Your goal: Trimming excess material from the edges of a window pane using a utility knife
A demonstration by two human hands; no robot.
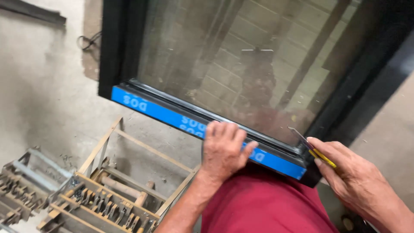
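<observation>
A black-framed glass window panel (258, 64) leans tilted before me, its lower rail (164, 113) covered with blue protective tape. My left hand (223, 149) lies palm-down over that rail near the middle, fingers curled on its top edge. My right hand (351, 172) sits at the panel's lower right corner and grips a thin tool with a yellow handle (317, 152). The tool's metal tip points up-left to the edge of the glass just above the rail. My lap in red cloth (258, 203) is under the rail.
A wooden frame stand (129, 172) with slats and metal fittings stands at the lower left on the concrete floor (43, 86). More metal parts (21, 185) lie at the far left. A dark cord (88, 41) lies on the floor near the panel's top left.
</observation>
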